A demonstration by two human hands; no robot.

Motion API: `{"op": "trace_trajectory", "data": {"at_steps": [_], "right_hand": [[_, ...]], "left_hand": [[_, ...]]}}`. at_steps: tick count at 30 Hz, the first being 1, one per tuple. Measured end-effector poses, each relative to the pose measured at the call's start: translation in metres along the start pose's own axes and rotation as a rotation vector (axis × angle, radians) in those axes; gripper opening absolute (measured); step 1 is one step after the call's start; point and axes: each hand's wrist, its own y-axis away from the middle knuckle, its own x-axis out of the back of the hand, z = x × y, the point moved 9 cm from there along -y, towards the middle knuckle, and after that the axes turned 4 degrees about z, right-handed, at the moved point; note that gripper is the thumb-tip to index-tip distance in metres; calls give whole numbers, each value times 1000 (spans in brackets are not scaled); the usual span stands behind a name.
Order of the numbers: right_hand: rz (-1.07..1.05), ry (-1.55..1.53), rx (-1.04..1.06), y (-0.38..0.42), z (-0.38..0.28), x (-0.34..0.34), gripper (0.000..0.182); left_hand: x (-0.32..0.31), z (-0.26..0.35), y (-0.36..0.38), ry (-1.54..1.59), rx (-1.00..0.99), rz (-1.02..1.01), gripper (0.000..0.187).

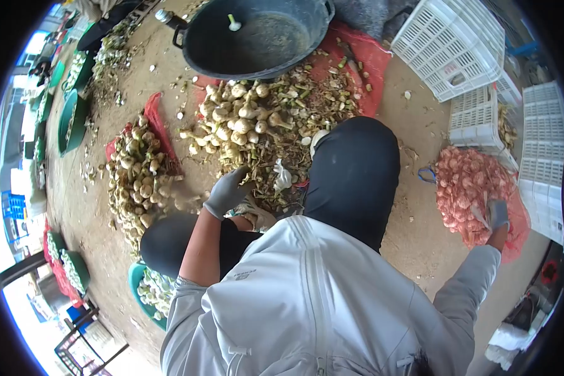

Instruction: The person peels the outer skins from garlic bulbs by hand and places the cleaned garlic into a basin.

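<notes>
Fingers of left hand (227, 191) touch garlic pile (244, 122).

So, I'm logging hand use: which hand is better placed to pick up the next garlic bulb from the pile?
Left hand: it rests on the garlic pile. The right hand is off at the red mesh sack.

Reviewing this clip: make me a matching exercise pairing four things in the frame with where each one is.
Things:
1. left hand
2. right hand
3. black tub
4. white crates

Places:
A. upper right of the frame, on the ground
B. on the red mesh sack of garlic
C. at the near edge of the loose garlic pile
D. top centre, beyond the pile

Pairs: 1-C, 2-B, 3-D, 4-A
</notes>
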Motion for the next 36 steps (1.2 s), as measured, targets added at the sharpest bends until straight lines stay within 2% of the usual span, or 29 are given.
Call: {"op": "trace_trajectory", "data": {"at_steps": [1, 3, 5, 6, 10, 13, 15, 16, 18, 20, 21, 23, 24, 25, 26, 27, 28, 29, 30, 31, 32, 33, 34, 35, 36], "right_hand": [[-40, -45, -37, 7, -1, 3, 4], [-83, 124, -439, 35, 47, -17, 10], [36, 19, -949, 43, 23, 50, 18], [-19, 68, -1027, 38, 1, 70, 22], [-242, 180, -775, -21, -65, 54, 20], [-217, 201, -628, -66, -94, 102, 17], [-42, 233, -423, -103, -99, 148, 16], [77, 180, -247, -124, -119, 180, 15], [157, -508, -327, -164, -151, 228, 15], [141, -904, -210, -207, -218, 265, 18], [200, -965, -39, -232, -256, 275, 22], [233, -817, 259, -283, -330, 269, 19], [49, -987, 189, -302, -375, 252, 18], [-46, -1065, 229, -321, -417, 231, 18], [68, -905, 401, -332, -465, 226, 23], [-137, -1041, 320, -353, -500, 180, 28], [-194, -1095, 300, -364, -537, 156, 31], [-198, -1006, 329, -373, -569, 141, 33], [-85, -899, 347, -394, -590, 118, 40], [-54, -1110, 318, -425, -608, 70, 43], [-164, -1073, 129, -417, -623, 66, 44], [-150, -1116, 101, -412, -640, 69, 49], [-125, -886, 104, -416, -655, 59, 54], [97, -773, 100, -411, -654, 62, 58], [27, -728, 30, -399, -653, 75, 56]], "left_hand": [[5, 3, 1, -5, -8, -2, 43], [18, 7, 5, -30, -41, 58, 41], [28, 9, 7, -110, -23, 55, 41], [33, 13, 7, -136, -24, 42, 41], [65, 32, 14, -241, -100, 107, 43], [102, 45, 26, -241, -132, 210, 43], [124, 43, 34, -255, -137, 262, 43], [132, 40, 37, -246, -114, 270, 43], [139, 28, 39, -156, -115, 320, 43], [138, 14, 39, -145, -122, 391, 42], [136, 12, 37, -131, -46, 320, 44], [139, 10, 36, -122, -43, 337, 43], [140, 2, 34, -113, -32, 342, 43], [145, -1, 34, -67, -46, 380, 43], [151, -3, 33, -69, -21, 403, 43], [158, -4, 33, -74, 5, 429, 42], [162, -8, 33, -58, 68, 433, 41], [166, -12, 33, -43, 90, 468, 41], [168, -14, 33, -50, 44, 538, 40], [169, -15, 33, -78, 90, 509, 42], [168, -15, 32, -82, 103, 480, 43], [164, -18, 30, -88, 101, 472, 42], [158, -23, 27, -73, 120, 447, 42], [153, -26, 24, -67, 119, 417, 42], [149, -27, 23, -61, 113, 386, 42]]}}
